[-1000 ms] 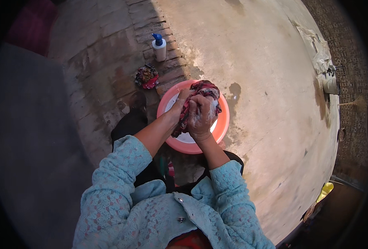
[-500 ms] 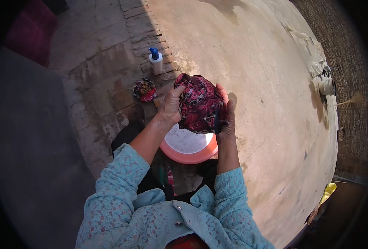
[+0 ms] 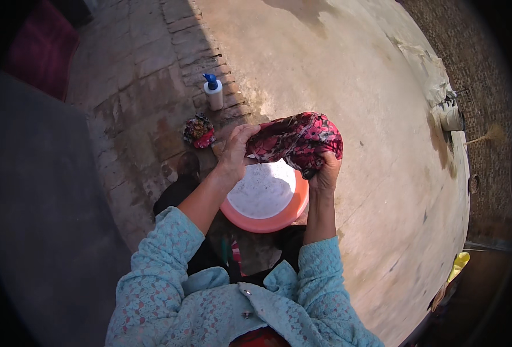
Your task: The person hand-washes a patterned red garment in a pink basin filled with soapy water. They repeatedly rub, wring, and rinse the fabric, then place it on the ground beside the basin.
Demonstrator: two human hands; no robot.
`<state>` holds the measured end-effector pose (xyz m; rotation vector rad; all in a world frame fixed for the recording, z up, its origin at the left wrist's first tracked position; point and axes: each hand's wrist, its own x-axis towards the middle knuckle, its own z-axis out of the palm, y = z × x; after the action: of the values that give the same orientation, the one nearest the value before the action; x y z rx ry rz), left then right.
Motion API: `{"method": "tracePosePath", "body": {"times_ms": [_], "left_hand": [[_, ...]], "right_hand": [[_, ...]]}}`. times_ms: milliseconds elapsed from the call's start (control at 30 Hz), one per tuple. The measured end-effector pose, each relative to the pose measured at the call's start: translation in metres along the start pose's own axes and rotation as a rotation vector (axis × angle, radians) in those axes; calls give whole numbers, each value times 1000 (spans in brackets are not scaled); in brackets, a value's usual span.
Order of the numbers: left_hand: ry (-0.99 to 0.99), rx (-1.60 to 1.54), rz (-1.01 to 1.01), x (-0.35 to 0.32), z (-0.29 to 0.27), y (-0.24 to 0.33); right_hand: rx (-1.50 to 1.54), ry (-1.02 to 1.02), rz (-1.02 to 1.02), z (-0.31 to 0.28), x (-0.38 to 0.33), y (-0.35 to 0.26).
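Observation:
A bunched red, pink and black patterned cloth [image 3: 302, 139] is held up between my two hands, above the far side of a basin. My left hand [image 3: 234, 149] grips its narrower left end. At the right, my right hand [image 3: 327, 172] is closed round the thicker, rumpled end, with some fingers hidden by the fabric. Below hangs nothing else; the orange-pink basin [image 3: 260, 225] stands between my legs, filled with white, sudsy liquid [image 3: 262, 191].
Beyond my left hand stands a white pump bottle [image 3: 214, 98] with a blue top. Nearer lies a crumpled multicoloured cloth [image 3: 199, 132] on the brick paving [image 3: 143, 87]. Smooth concrete [image 3: 394, 191] spreads to the right, with a pale bucket [image 3: 451, 117] at its far edge.
The cloth has gone from a rounded bundle to a longer, stretched shape. My right hand has moved slightly right and now grasps its end from below. More of the basin shows.

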<state>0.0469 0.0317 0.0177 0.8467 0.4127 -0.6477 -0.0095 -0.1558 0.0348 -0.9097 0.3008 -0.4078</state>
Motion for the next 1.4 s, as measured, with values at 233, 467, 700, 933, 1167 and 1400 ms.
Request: {"method": "tracePosePath", "body": {"times_ms": [233,467,700,933,1167,1400], "left_hand": [[-364,-151,-161,-14,8,-13],[-381,-379,-80,-29,-4,-11],[-245,-100,194,-11,15,-23],[-244,-192,160,-22,14,-24],[-396,-217,129,-13,17,-10],[-549,-314,-1,-18,9,12]], "right_hand": [[-446,-234,-131,48,-45,17],[-1099,-447,-771,56,-60,26],[-931,-81,-451,45,-46,38],[-1113,-223,-621,51,-55,43],[400,-35,537,-2,-14,50],[307,1,541,28,-44,40]]}}
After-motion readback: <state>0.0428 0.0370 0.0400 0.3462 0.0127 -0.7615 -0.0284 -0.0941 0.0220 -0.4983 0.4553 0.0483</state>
